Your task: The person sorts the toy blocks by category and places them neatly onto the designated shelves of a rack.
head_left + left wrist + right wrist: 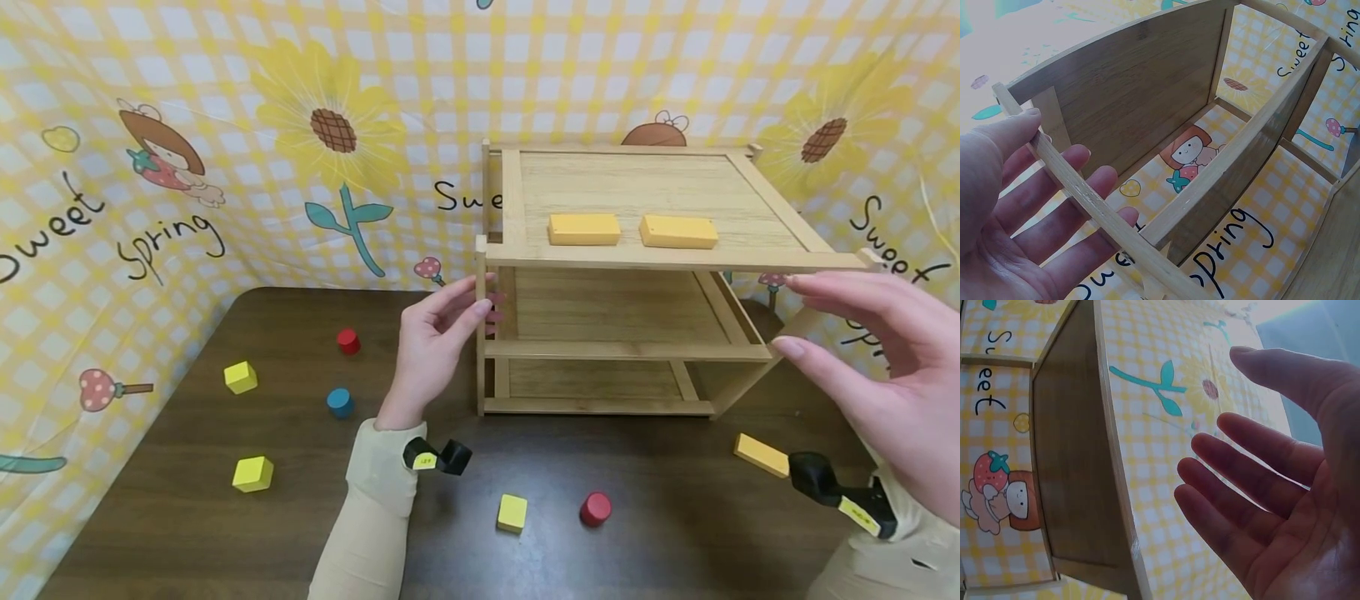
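Note:
A three-tier wooden shelf stands on the dark table. Around its front left post my left hand is placed, thumb on the near side and fingers curled past the far side. Near the front right corner, my right hand has its thumb and fingers spread apart. That hand holds nothing in the right wrist view. Two yellow-orange rectangular blocks, one on the left and one on the right, lie side by side on the top board.
Another orange block lies on the table beside the right wrist. Yellow cubes, a blue cylinder and a red cylinder are left of the left arm. A yellow cube and red cylinder sit in front.

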Tool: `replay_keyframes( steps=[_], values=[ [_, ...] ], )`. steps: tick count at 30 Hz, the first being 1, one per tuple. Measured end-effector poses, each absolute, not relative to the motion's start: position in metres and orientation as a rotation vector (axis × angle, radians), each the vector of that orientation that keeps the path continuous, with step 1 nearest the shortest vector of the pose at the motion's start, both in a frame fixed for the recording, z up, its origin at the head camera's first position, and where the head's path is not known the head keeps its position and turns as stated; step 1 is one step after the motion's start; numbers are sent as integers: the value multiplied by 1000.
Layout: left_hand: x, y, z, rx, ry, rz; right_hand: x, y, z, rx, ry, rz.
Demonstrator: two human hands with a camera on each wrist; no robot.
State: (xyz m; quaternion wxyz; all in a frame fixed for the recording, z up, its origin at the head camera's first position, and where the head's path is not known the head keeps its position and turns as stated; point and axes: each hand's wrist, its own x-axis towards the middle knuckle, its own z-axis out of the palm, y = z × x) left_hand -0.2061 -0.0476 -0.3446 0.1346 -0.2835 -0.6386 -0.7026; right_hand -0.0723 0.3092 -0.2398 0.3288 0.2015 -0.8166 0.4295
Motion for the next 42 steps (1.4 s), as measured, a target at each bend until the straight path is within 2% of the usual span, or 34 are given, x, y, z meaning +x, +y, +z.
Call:
replay_keyframes(
  steps=[6, 12, 19, 27, 34, 42],
  values=[
    [-207, -47, -344, -830, -1847, -2029, -75, 321, -254, 542, -1967, 1370],
    [-206, -47, -343, -816, -1859, -2028, -74, 331, -265, 437, -1982, 1320],
    [-206, -48, -344, -798, -1883, -2010, -76, 345, -277, 444, -1866, 1517],
    [-206, -48, -344, -798, -1876, -2027, -74, 360, -285, 225, -2080, 1205],
    [-205, -47, -345, -798, -1871, -2044, -70, 373, -298, -50, -2163, 1159],
    [-206, -48, -345, -798, -1881, -2018, -78, 393, -316, -132, -2096, 1251]
  ],
)
